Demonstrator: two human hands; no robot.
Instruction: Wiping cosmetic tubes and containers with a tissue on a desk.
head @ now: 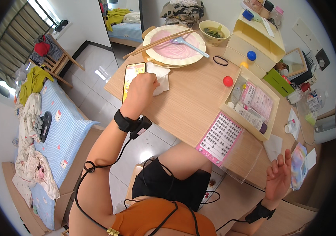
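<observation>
My left hand is curled over the lower part of a lit smartphone, its fingertips hidden beneath it. White tissue lies just right of that hand. My right hand is raised by the table's edge with its palm up, fingers slightly bent and apart, holding nothing. Near it are an iridescent packet and a white tissue. Between the hands, a pink-edged card of false lash clusters lies with its clear plastic lid reaching past the table's edge.
A scalloped plate bears wooden chopsticks and a spoon. Behind stands a soup bowl. A red ball lies beside a cream tray of tubes, below a drawer box. Black cables run from both wrists.
</observation>
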